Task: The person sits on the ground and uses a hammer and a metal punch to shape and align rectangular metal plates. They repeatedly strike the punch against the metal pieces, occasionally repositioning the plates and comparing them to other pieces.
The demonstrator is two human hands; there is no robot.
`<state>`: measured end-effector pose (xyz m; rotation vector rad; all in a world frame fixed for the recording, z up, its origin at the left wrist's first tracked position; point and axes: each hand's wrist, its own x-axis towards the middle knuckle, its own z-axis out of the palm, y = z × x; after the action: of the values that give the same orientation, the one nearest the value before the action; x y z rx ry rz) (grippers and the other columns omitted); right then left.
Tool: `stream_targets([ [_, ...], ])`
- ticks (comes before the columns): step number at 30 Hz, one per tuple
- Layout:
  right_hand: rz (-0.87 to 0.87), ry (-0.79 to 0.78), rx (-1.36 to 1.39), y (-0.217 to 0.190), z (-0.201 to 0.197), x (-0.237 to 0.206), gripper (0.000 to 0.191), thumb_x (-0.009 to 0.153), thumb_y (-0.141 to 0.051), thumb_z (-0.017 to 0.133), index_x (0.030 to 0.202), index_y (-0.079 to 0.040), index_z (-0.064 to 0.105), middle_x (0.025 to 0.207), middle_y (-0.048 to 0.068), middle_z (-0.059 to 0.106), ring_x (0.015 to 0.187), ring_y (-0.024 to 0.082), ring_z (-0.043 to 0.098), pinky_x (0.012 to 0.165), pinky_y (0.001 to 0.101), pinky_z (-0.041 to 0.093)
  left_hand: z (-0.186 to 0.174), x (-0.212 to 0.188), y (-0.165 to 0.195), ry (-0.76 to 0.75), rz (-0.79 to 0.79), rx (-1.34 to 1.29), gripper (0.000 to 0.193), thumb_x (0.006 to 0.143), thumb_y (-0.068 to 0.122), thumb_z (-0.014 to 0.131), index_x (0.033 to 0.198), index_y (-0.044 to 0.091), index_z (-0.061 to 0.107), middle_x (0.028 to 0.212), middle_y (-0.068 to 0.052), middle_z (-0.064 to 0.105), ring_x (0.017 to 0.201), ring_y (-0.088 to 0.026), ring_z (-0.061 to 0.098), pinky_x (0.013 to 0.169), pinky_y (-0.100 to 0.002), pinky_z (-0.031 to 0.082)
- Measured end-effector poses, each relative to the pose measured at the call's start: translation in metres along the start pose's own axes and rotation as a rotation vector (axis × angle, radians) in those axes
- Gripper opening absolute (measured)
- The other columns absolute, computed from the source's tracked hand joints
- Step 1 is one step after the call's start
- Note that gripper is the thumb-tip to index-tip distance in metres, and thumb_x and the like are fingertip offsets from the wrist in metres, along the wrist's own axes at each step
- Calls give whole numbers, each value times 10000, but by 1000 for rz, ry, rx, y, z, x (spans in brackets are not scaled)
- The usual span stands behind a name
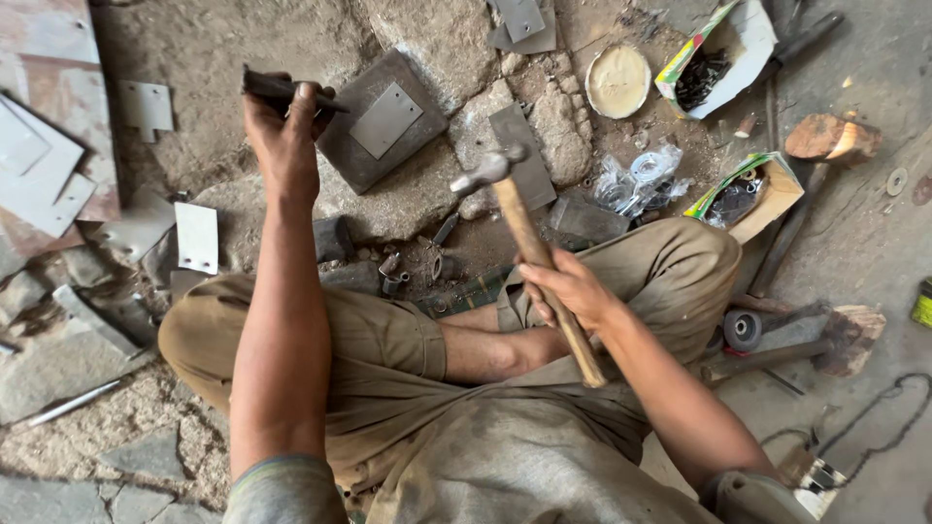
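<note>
Head view: at the far left, flat grey metal plates [44, 165] are seen stacked on the rough stone floor [194, 49], and a small pale plate [197, 237] lies just beside the person's bent knee. A thin metal rod [73, 403] is laid on the ground at the lower left. The left hand [283, 131] is raised above the floor and is closed around a dark chisel-like tool [282, 89], which is gripped between thumb and curled fingers and juts out on both sides of the fist. Just to its right, a dark square block [340, 136] is set on the stone, and a lighter small plate [385, 119] is laid on top of it. Further right, a hammer [529, 243] is held up over the lap; its metal head [488, 171] hangs above the ground near the block, well apart from the chisel. The wooden handle is wrapped by the right hand [566, 289], fingers clenched about its lower half. Beyond, a round tin lid [618, 81], crumpled clear plastic bags [641, 180] and two open cardboard boxes [748, 194] of dark small parts are scattered. At the far right, further wooden-handled tools [825, 335] are laid on the floor.
</note>
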<state>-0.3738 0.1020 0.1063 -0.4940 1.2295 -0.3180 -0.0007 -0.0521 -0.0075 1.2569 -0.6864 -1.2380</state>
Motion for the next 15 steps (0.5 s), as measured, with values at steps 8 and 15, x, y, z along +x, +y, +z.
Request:
stream_targets([
  [8,-172,60,-171,-40,3,-6,318,974,-214,641,1205,-41,508,738,15,578,486,98,576,374,249,491,-10,-7,-26,-147,57,26,366,1097,179,696,1298,23,432,1176,-177,679,1112,-280,759,985,-422,687],
  [15,-420,37,-460,-85,26,-2,303,1031,-271,591,1179,-19,515,746,31,582,528,118,591,440,258,518,-5,-4,-16,-215,163,187,305,1118,120,671,1301,15,450,1188,-181,656,1100,-265,735,944,-412,655],
])
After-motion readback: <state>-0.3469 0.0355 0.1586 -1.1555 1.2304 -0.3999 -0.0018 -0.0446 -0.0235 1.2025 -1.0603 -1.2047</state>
